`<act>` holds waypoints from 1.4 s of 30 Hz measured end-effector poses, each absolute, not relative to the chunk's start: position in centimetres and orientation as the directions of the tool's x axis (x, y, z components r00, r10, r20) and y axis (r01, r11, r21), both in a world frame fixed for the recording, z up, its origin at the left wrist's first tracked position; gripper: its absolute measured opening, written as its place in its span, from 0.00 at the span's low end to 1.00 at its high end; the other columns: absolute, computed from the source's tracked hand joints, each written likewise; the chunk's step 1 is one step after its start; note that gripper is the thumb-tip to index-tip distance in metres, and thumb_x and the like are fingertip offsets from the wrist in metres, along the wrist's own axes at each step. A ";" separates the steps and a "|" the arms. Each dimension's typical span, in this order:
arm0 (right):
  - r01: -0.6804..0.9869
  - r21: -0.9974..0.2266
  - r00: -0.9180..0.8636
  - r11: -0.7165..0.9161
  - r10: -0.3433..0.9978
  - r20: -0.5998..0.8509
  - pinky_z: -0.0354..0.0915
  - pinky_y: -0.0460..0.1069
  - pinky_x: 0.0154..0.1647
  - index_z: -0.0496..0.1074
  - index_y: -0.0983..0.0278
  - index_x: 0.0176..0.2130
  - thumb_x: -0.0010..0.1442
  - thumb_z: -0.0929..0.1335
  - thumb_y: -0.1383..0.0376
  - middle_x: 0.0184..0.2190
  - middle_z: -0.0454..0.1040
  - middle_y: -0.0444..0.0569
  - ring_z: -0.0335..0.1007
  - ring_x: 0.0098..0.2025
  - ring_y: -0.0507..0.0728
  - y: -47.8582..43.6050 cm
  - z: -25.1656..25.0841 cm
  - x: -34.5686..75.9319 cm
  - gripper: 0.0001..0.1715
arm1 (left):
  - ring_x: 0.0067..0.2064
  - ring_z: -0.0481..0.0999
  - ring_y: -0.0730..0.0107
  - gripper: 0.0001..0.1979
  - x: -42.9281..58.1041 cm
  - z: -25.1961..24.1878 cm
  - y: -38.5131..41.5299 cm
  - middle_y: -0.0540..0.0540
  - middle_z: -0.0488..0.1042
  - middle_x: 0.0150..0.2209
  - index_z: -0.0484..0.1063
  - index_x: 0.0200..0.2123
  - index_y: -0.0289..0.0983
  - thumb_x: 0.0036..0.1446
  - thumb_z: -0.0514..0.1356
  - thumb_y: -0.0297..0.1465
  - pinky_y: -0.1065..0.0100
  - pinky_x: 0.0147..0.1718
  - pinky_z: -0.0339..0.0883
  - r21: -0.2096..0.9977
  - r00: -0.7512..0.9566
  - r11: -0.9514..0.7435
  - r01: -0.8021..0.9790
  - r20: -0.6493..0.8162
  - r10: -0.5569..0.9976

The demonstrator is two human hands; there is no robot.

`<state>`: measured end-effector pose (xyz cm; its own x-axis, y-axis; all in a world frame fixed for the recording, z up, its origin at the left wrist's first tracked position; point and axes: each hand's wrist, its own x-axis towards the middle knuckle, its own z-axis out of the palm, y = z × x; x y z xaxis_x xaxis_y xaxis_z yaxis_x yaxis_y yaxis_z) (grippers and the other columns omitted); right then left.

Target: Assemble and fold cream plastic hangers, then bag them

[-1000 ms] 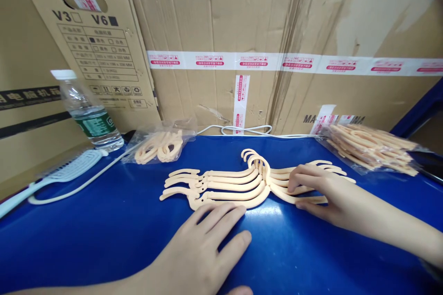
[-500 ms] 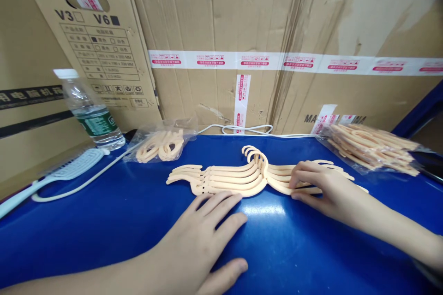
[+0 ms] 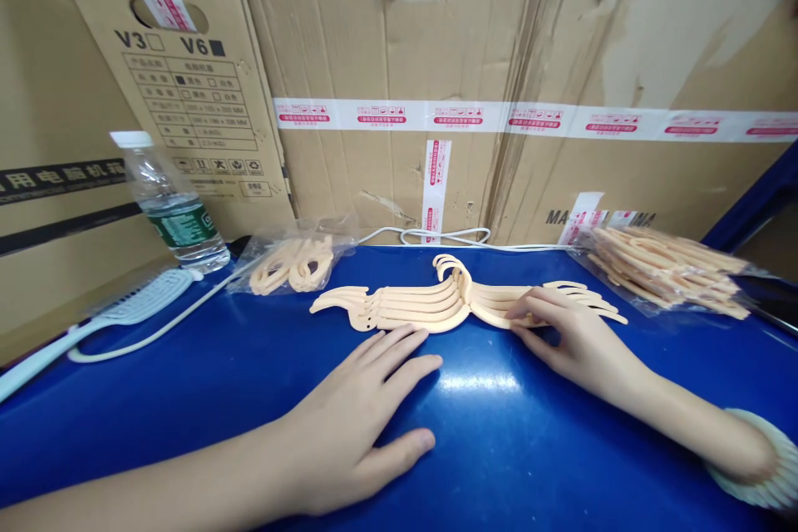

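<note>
Several peach-coloured plastic hangers (image 3: 424, 307) lie one behind another on the blue table, their hooks bunched at the middle and pointing left. My left hand (image 3: 349, 416) lies palm down in front of their left half. Its fingers are spread, with the fingertips at the near edge of the front hanger. On the right half, my right hand (image 3: 583, 341) has its fingers bent over the hanger arms and its thumb at the front one, gripping there. Part of the right arms is hidden under that hand.
A clear bag of small peach parts (image 3: 293, 264) lies behind on the left, a bag of hangers (image 3: 670, 270) at the right. Farther left are a water bottle (image 3: 180, 220) and a pale blue hairbrush (image 3: 140, 299). Cardboard (image 3: 386, 33) and a white cable (image 3: 436, 234) line the back.
The hangers have closed up into a tighter row, the front one pushed back toward the others. Both hands have moved slightly away from me with it.
</note>
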<state>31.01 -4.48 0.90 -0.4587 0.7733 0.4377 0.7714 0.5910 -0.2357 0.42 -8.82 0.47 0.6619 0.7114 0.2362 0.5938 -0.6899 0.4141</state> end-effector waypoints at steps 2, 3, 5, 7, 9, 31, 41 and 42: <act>0.768 -0.235 -0.461 0.596 0.769 0.443 0.69 0.53 0.40 0.70 0.62 0.37 0.61 0.62 0.71 0.37 0.73 0.52 0.72 0.40 0.58 -4.6 0.9 30.9 0.08 | 0.66 0.55 0.45 0.29 0.5 0.5 -8.9 0.41 0.56 0.67 0.61 0.63 0.45 0.59 0.60 0.40 0.43 0.62 0.51 0.398 0.675 -0.701 0.591 0.231 0.701; 0.767 -0.234 -0.463 0.598 0.768 0.442 0.69 0.53 0.40 0.69 0.62 0.37 0.61 0.62 0.71 0.37 0.73 0.52 0.72 0.40 0.58 -4.6 0.8 30.9 0.09 | 0.66 0.55 0.45 0.29 0.5 0.6 -8.9 0.40 0.56 0.67 0.61 0.63 0.45 0.59 0.59 0.40 0.43 0.62 0.52 0.387 0.685 -0.708 0.591 0.223 0.694; 0.764 -0.230 -0.467 0.602 0.764 0.446 0.69 0.52 0.40 0.69 0.62 0.37 0.62 0.61 0.71 0.37 0.73 0.51 0.72 0.40 0.58 -4.5 0.6 31.0 0.09 | 0.67 0.55 0.46 0.28 0.6 0.7 -8.9 0.41 0.56 0.67 0.61 0.63 0.45 0.60 0.59 0.40 0.43 0.62 0.52 0.357 0.693 -0.717 0.599 0.217 0.687; 0.761 -0.227 -0.469 0.608 0.757 0.455 0.69 0.52 0.39 0.69 0.62 0.37 0.62 0.61 0.71 0.37 0.72 0.51 0.72 0.40 0.57 -4.4 0.3 31.1 0.09 | 0.67 0.55 0.49 0.27 0.7 0.9 -9.0 0.42 0.56 0.67 0.62 0.62 0.45 0.60 0.58 0.40 0.44 0.62 0.53 0.320 0.688 -0.718 0.619 0.220 0.691; 0.758 -0.226 -0.471 0.612 0.753 0.459 0.69 0.52 0.39 0.69 0.62 0.37 0.62 0.61 0.70 0.37 0.72 0.51 0.71 0.40 0.58 -4.3 0.1 31.2 0.09 | 0.67 0.55 0.51 0.26 0.7 1.0 -9.1 0.43 0.57 0.67 0.62 0.61 0.45 0.61 0.58 0.40 0.46 0.62 0.54 0.284 0.687 -0.718 0.635 0.215 0.694; 0.829 -0.056 -0.532 0.556 0.817 0.223 0.60 0.66 0.61 0.56 0.63 0.66 0.64 0.60 0.47 0.64 0.60 0.59 0.56 0.65 0.68 -6.8 0.6 29.5 0.38 | 0.67 0.53 0.41 0.33 0.1 1.7 -7.8 0.34 0.51 0.68 0.59 0.64 0.42 0.58 0.58 0.47 0.39 0.59 0.56 0.239 0.737 -0.734 0.636 0.095 0.669; 0.828 -0.131 -0.525 0.546 0.836 0.161 0.52 0.69 0.65 0.50 0.60 0.69 0.65 0.58 0.46 0.69 0.50 0.54 0.43 0.70 0.68 -5.8 0.6 30.1 0.39 | 0.68 0.51 0.44 0.29 -0.6 1.3 -5.8 0.35 0.49 0.69 0.61 0.62 0.41 0.61 0.55 0.46 0.42 0.60 0.56 0.218 0.733 -0.743 0.633 0.139 0.665; 0.828 -0.131 -0.520 0.545 0.834 0.184 0.53 0.69 0.64 0.51 0.60 0.68 0.65 0.59 0.46 0.69 0.51 0.54 0.44 0.69 0.68 -5.8 0.8 30.4 0.39 | 0.68 0.51 0.45 0.28 -0.6 1.3 -5.9 0.35 0.51 0.68 0.61 0.62 0.40 0.62 0.55 0.45 0.43 0.61 0.56 0.205 0.741 -0.755 0.622 0.156 0.653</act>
